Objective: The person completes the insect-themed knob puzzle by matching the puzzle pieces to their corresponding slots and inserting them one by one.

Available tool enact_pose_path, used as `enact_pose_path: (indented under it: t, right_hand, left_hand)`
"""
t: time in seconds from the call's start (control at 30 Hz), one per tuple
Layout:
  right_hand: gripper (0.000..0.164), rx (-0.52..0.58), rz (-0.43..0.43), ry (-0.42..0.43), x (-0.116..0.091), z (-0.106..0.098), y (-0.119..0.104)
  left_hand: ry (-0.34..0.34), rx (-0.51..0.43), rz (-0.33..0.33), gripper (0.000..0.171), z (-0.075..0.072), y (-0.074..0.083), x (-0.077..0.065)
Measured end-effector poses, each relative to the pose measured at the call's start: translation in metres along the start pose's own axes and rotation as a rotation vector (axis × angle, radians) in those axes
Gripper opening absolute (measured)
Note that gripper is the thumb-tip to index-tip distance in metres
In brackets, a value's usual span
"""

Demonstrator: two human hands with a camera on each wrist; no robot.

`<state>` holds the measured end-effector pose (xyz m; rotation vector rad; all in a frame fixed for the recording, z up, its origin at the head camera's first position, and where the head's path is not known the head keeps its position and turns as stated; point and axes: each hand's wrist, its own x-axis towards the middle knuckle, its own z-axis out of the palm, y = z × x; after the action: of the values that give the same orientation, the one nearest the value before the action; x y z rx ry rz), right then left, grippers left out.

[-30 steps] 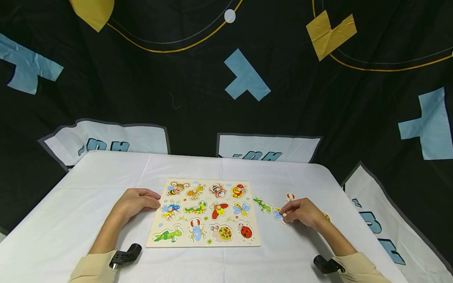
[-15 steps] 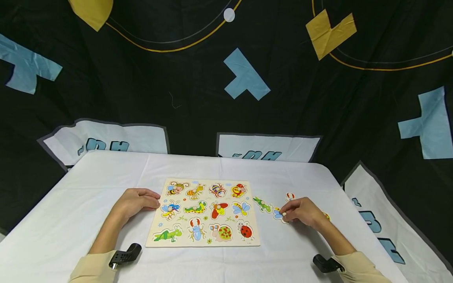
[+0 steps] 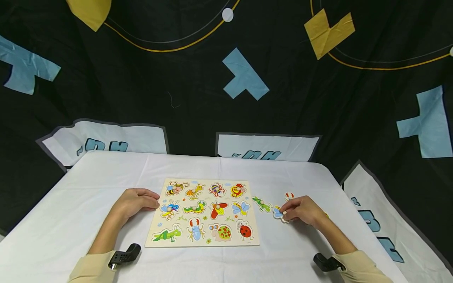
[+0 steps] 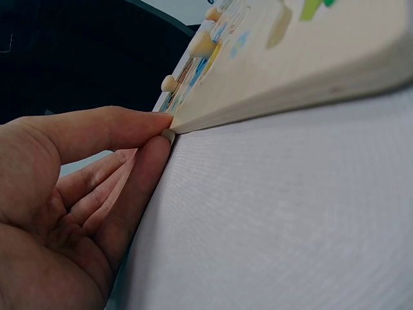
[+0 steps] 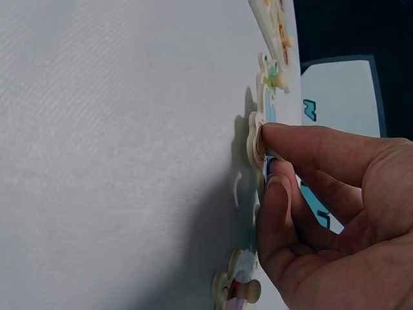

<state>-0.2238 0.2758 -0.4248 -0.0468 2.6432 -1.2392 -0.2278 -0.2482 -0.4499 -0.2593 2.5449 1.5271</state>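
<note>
Only wrist views show palms (image 4: 55, 258): left hand (image 3: 136, 202) pinches board (image 3: 203, 224), right hand (image 3: 304, 210), winged piece (image 3: 277, 212).

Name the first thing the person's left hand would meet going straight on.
The rectangular cream wooden puzzle board, seemingly at once: the left hand appears to hold its left edge.

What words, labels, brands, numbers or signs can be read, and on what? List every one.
"H", apparently cut off by the table, on the left panel.
"H", likewise, on the centre panel.
Right panel: blue lettering, unclear.
Beside both "H"s: blue marks, unclear.
Board: tiny corner print, too small.
</note>
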Motion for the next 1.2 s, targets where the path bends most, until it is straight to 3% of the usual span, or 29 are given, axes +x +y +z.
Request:
enact_pose_path:
  t: [0.4, 1.2]
  right_hand:
    - [0.020, 0.015, 0.015, 0.003, 0.010, 0.005, -0.015]
    - [0.018, -0.006, -0.083, -0.060, 0.027, 0.032, -0.051]
  left_hand:
    - [0.002, -0.013, -0.004, 0.038, 0.000, 0.000, -0.001]
    - [0.000, -0.030, 0.001, 0.037, 0.001, 0.000, 0.000]
